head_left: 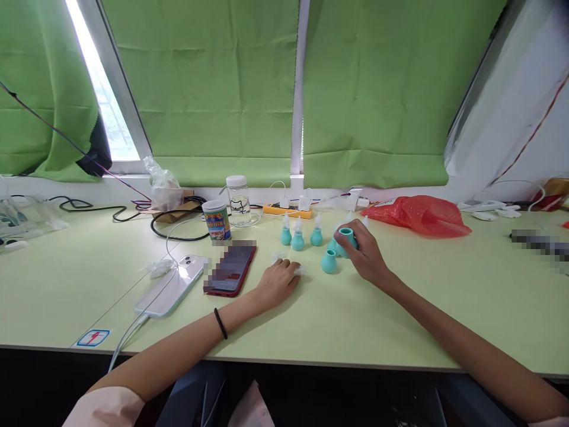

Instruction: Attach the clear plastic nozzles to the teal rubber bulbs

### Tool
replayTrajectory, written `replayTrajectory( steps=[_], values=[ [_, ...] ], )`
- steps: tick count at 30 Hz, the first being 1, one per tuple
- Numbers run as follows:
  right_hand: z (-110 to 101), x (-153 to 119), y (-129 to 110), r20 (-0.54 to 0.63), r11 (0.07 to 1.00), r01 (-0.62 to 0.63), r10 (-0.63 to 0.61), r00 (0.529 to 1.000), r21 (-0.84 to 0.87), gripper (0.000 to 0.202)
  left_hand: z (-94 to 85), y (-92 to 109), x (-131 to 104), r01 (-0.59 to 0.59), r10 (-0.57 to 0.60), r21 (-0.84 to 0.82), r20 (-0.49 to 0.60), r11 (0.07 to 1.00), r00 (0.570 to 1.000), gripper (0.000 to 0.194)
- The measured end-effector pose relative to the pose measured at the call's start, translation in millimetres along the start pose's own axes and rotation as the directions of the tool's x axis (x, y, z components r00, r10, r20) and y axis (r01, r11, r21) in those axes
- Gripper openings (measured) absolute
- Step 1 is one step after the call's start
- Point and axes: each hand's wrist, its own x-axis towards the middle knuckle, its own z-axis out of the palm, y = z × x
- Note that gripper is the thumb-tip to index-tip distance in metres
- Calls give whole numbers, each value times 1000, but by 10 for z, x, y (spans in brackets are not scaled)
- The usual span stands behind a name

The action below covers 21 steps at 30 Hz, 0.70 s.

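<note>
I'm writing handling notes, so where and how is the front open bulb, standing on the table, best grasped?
Probably around the round belly of the front bulb, from its near left side: it stands upright, mouth up, its widest part below a narrow neck, while the right hand and held bulb crowd its far right.

A teal bulb [349, 237] is held, mouth open; a second bulb [329, 263] stands open beside it; left, a clear tip [301, 271].

Clear plastic piece [301, 271], partly hidden
</note>
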Motion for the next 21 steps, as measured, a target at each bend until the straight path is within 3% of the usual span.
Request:
replayTrajectory(
  steps=[7, 11, 16, 21],
  values=[
    [-64, 46, 5, 52, 989, 57, -50, 997, -139, 23, 2, -37, 11, 40, -41, 44, 24, 998, 999, 32],
    [-197, 100, 143, 112, 979, -7, 30, 993, -202, 26, -4, -75, 11, 74, -74, 29, 11, 997, 997, 27],
    [-205, 88, 403, 340, 933, -85, 211, 916, -350, 25, -28, -93, 8, 142, -142, 7, 25, 990, 990, 29],
    [-136, 62, 464, 427, 937, -56, 210, 880, -346, 22, -45, -76, 3, 176, -175, -1, 42, 984, 984, 32]
  ],
)
